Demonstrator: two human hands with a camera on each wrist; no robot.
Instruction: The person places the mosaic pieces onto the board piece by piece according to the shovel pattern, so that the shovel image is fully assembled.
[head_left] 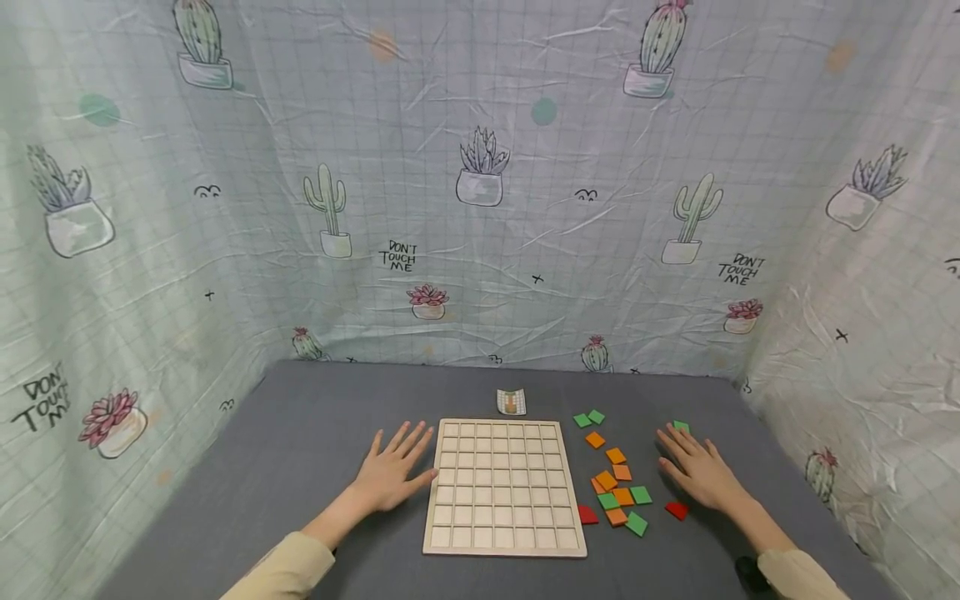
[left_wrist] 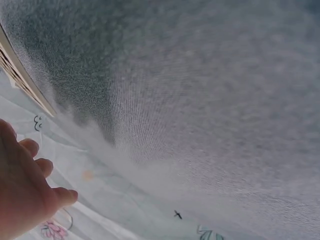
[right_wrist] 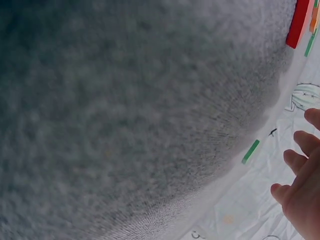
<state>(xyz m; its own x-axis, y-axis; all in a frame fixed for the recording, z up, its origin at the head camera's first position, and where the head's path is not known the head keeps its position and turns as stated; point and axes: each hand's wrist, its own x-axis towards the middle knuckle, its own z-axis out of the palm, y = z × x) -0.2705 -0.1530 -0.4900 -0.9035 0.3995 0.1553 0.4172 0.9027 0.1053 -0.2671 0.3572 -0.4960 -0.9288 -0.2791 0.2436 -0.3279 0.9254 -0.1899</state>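
A wooden grid board (head_left: 504, 483) sat at the frame's lower centre
The left hand (head_left: 386, 479) — fingers spread, holding nothing — was beside its left edge; the right hand (head_left: 703, 473), also splayed and unladen, was lower right near coloured square tiles (head_left: 606, 481).

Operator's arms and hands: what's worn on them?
Left hand and right hand: no gloves or rings visible. Pale cream fabric left sleeve, matching right sleeve. Dark rounded object beside the right sleeve; can't tell what.
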